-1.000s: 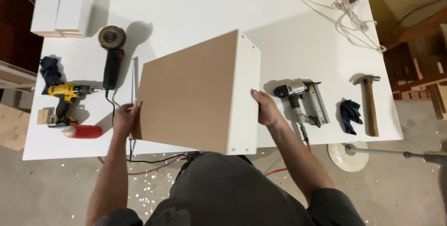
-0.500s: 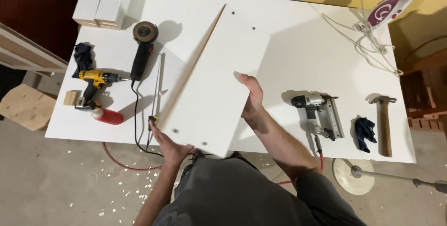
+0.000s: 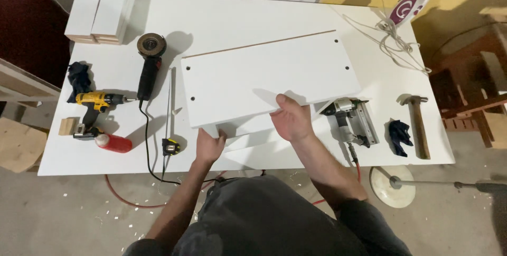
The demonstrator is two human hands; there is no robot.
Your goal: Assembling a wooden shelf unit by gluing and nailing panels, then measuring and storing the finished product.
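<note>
Right hand (image 3: pixel 293 121) clamped on the near long edge of the white panel (image 3: pixel 269 79), thumb on top, fingers curled under, apparently tilting that edge up off the table (image 3: pixel 237 13). Left hand (image 3: pixel 210 145) lower, gripping the near-left corner from beneath, likely steadying. Panel across the table's middle, brown raw edge along its far side, drilled holes near both ends. Toward the left edge: angle grinder (image 3: pixel 149 66), yellow drill (image 3: pixel 95 103), red can (image 3: pixel 113 143), tape measure (image 3: pixel 171 147). Toward the right edge: nail gun (image 3: pixel 353 120), hammer (image 3: pixel 418 121). Clothes iron (image 3: pixel 412 5) at the far-right corner, all kept clear of the panel.
</note>
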